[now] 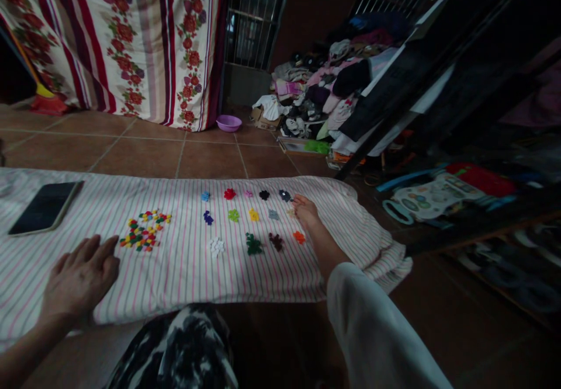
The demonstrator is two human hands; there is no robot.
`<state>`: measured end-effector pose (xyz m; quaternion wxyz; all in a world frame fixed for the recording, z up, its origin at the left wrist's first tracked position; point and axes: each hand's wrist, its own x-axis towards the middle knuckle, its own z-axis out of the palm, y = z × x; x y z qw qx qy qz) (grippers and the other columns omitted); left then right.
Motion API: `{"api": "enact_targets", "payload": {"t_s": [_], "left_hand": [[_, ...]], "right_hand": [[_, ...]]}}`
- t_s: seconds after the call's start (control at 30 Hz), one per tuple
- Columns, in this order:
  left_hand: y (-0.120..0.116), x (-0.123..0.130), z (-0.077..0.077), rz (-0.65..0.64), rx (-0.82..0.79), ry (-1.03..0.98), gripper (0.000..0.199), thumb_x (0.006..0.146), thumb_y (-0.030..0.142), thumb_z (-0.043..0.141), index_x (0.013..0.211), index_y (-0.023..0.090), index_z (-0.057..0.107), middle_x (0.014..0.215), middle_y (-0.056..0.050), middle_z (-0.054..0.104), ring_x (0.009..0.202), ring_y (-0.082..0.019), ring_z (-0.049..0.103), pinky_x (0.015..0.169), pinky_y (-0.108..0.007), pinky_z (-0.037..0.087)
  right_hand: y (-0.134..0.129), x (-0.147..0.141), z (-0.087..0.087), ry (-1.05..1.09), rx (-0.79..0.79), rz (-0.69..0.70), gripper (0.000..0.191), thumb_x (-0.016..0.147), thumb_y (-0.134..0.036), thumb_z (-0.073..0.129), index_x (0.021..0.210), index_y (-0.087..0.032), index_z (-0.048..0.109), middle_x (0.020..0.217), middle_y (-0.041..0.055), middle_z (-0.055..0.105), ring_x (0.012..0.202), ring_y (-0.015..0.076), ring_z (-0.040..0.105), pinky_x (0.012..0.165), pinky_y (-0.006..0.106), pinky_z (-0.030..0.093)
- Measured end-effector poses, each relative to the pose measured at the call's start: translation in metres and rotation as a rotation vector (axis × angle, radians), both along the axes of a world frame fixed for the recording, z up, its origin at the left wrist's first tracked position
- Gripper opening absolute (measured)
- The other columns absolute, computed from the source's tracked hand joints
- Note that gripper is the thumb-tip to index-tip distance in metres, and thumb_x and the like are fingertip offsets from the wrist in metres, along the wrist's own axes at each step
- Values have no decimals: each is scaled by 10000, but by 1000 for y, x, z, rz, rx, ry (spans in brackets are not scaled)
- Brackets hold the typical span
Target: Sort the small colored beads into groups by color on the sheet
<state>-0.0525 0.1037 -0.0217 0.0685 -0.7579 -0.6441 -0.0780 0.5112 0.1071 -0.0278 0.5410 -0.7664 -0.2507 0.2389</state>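
Fourteen small piles (253,243), each of one colour, lie in three loose rows from the middle of the frame to right of centre on a striped cloth (184,278); the mixed pile (146,229) sits left of centre. The right hand (305,209) is at the right end of the rows, fingers bent and tips low beside the beige pile (290,212), just below the dark grey pile (284,194); the tips are too small and dim to tell whether they pinch a piece. The left hand (81,275) rests palm down at lower left, fingers stretched out with nothing visible in them, near the mixed pile and below the phone (46,208). The likeliest trouble, I judge, is at the right: the orange pile (298,237) lies close beside the right forearm (328,252), so a low pull toward the lower right could let the wrist scatter it. A fumble could also knock beige pieces into the dark grey ones, as the gap is narrow. The cloth looks loose, so a tug from the left hand might shift several piles together, and the dim light could make the black pile (263,195) hard to tell from the dark grey
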Motion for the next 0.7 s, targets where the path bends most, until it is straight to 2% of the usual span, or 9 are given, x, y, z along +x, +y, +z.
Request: {"api": "enact_targets", "payload": {"t_s": [0.17,0.3,0.47,0.6,0.7], "left_hand": [[-3,7,8,13,2,-15,536,924,295,261,1343,143,558,1403,-205,535,1348,-324,459,1092,-524,369],[-3,8,8,26,22,-11,485,931,284,308,1336,183,553,1416,-167,539,1352,-304,451,1109,-511,350],[-2,8,5,50,28,-10,492,932,289,301,1343,198,554,1431,-155,525,1363,-295,441,1113,-493,336],[-1,8,5,43,32,-15,477,928,306,336,1343,224,557,1434,-132,529,1364,-279,439,1110,-478,334],[-1,8,5,41,5,-21,490,929,297,335,1366,221,544,1458,-141,508,1386,-288,413,1119,-493,316]], "right_hand": [[0,-1,6,12,-37,19,609,679,-25,538,1258,-188,630,1219,112,685,1045,176,674,666,182,557],[7,-2,8,-7,-48,8,561,702,-69,567,1242,-201,642,1207,125,691,957,178,694,604,191,543],[6,4,4,-96,-42,38,465,688,-106,576,1131,-195,688,1033,111,719,848,178,696,574,220,548],[2,11,7,-216,-44,-29,400,661,-150,615,1045,-187,723,862,63,705,762,191,674,652,317,582],[1,2,18,-361,-49,-100,392,683,-177,611,1057,-165,728,874,82,706,803,213,676,757,362,573]]}}
